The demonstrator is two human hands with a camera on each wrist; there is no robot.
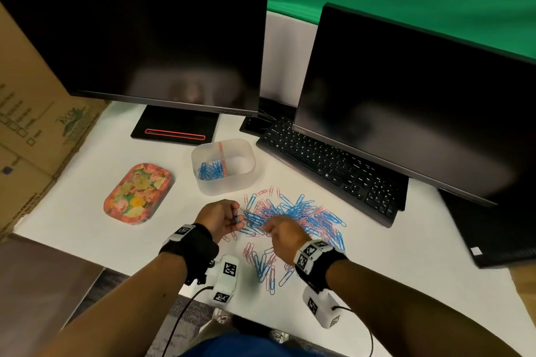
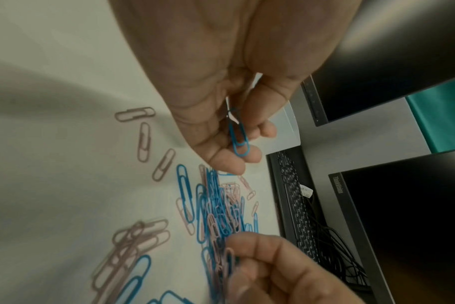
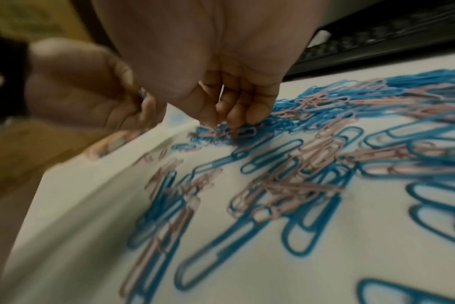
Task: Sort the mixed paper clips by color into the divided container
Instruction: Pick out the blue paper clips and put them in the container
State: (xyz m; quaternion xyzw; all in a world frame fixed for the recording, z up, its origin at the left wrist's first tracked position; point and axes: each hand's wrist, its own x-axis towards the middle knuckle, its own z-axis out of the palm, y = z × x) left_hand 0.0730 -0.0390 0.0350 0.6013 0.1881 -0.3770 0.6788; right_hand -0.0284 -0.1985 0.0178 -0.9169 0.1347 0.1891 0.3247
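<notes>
Left hand: the left hand (image 1: 221, 219) hovers at the near left edge of the clip pile, fingers curled, pinching a blue paper clip (image 2: 238, 137) between thumb and fingertips; in the left wrist view the clip hangs down past the fingers.
Right hand: the right hand (image 1: 285, 236) reaches down into the pile with its fingertips (image 3: 235, 121) bunched together on the clips; the blur hides whether a clip is actually pinched, so its grip cannot be told.
Mixed pile: blue and pink paper clips (image 1: 293, 216) lie tangled on the white table (image 1: 87, 211), between the hands and the keyboard, with a smaller scatter of clips (image 1: 265, 265) nearer the person, between the two wrists.
Divided container: a translucent rectangular tub (image 1: 245, 174) stands just beyond the pile, split by a pinkish divider (image 1: 222, 158); its left compartment holds a bunch of sorted blue clips (image 1: 210, 171); what lies in the right compartment cannot be made out.
Floral tray: a flower-patterned tray (image 1: 137, 194) sits left of the tub, apart from it.
Desk gear: a black keyboard (image 1: 327, 168) runs along the right of the pile, under the right monitor (image 1: 406, 95); a second monitor (image 1: 139, 35) stands at left on its stand.
Cardboard box: a cardboard box (image 1: 34, 113) leans at the far left edge of the table.
</notes>
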